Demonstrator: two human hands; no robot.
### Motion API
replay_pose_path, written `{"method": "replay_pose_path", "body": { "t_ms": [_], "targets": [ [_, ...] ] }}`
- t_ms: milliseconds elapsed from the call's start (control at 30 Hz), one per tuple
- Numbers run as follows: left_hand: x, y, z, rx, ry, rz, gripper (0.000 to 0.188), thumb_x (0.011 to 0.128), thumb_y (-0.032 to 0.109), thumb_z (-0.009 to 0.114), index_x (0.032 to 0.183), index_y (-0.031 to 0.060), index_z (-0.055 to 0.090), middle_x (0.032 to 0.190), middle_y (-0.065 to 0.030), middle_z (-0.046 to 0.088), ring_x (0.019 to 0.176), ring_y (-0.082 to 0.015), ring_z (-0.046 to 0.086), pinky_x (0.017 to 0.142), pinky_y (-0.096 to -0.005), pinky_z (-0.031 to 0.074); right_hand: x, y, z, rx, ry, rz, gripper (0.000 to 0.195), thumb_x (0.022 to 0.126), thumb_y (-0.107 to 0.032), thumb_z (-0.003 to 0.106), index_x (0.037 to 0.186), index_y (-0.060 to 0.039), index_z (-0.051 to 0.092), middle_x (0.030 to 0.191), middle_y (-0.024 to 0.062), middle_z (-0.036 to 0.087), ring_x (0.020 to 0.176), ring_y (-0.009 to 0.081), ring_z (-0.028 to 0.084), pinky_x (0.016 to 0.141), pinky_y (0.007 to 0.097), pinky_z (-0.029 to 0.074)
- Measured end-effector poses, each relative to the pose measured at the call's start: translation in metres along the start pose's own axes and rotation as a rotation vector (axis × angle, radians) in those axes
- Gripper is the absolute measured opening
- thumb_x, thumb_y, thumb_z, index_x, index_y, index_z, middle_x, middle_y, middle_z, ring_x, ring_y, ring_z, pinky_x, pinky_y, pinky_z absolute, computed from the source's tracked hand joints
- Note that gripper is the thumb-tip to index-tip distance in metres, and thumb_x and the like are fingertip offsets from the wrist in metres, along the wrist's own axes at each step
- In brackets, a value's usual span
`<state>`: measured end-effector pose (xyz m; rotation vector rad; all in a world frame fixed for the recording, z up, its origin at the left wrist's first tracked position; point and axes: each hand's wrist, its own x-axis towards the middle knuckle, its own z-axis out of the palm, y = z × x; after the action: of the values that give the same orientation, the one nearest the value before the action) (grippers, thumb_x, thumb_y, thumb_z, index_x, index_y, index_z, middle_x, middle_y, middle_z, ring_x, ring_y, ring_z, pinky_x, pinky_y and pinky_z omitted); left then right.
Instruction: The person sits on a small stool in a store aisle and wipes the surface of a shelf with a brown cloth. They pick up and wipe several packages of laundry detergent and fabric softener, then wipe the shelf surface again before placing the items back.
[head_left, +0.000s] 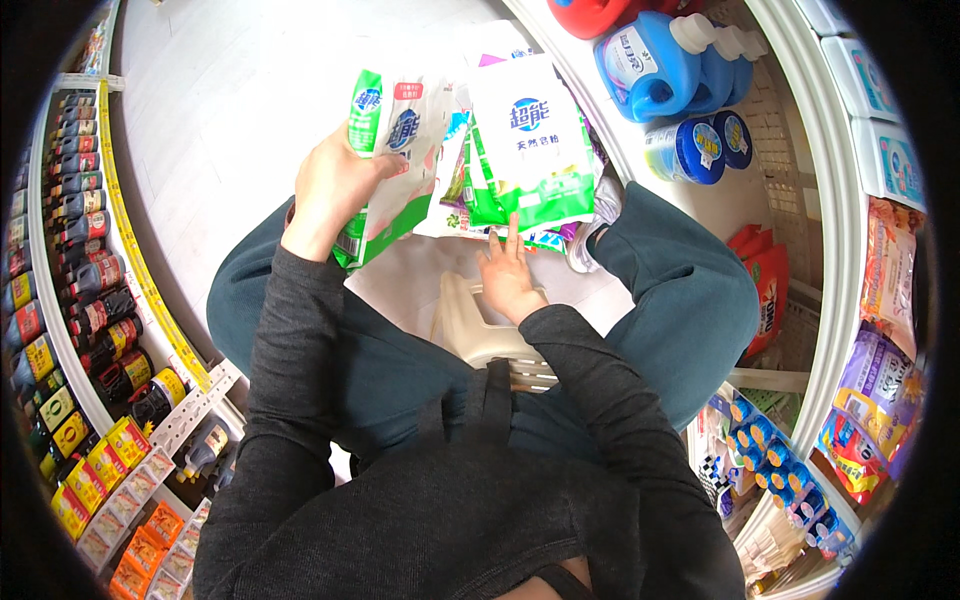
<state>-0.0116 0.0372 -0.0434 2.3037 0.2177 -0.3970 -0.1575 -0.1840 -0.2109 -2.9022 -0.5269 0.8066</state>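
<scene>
My left hand (341, 184) grips a white and green bag of washing powder (409, 165) by its side, thumb across the front. To its right, similar white and green bags (534, 142) lie stacked on other detergent bags (442, 221) with purple and red print. My right hand (510, 270) is at the stack's near edge, fingers extended and one fingertip at the lower edge of the top bag. Nothing is grasped in that hand. How many bags lie underneath is hidden.
I sit on a beige plastic stool (457, 319) between two shelf rows. Bottled sauces (94, 277) line the left shelves. At right stand blue detergent jugs (649, 67), blue-lidded tubs (701, 150) and red bags (765, 292). A shoe (581, 247) is beside the stack.
</scene>
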Motion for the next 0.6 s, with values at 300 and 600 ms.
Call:
{"method": "replay_pose_path", "body": {
  "t_ms": [300,600],
  "targets": [
    [-0.002,0.005,-0.001,0.058,-0.004,0.000,0.042,0.069,0.027,0.073,0.107,0.0098,0.067,0.097,-0.0154,0.071,0.091,-0.0315,0.067,0.082,-0.0386,0.050,-0.001,0.004,0.001,0.002,-0.059,-0.010,0.040,0.078,-0.010,0.057,0.117,-0.0063,0.063,0.143,0.0235,0.038,0.140,0.0566,-0.001,0.114,0.0612,0.010],
    [0.005,-0.012,0.002,-0.212,-0.054,-0.016,0.037,0.070,0.017,0.074,0.103,0.0032,0.067,0.094,-0.0136,0.071,0.086,-0.0242,0.068,0.080,-0.0323,0.051,0.000,0.002,-0.006,0.068,-0.148,-0.003,0.048,0.076,-0.014,0.059,0.123,-0.0062,0.061,0.147,0.0247,0.033,0.139,0.0571,-0.008,0.114,0.0613,0.007]
  ]
}}
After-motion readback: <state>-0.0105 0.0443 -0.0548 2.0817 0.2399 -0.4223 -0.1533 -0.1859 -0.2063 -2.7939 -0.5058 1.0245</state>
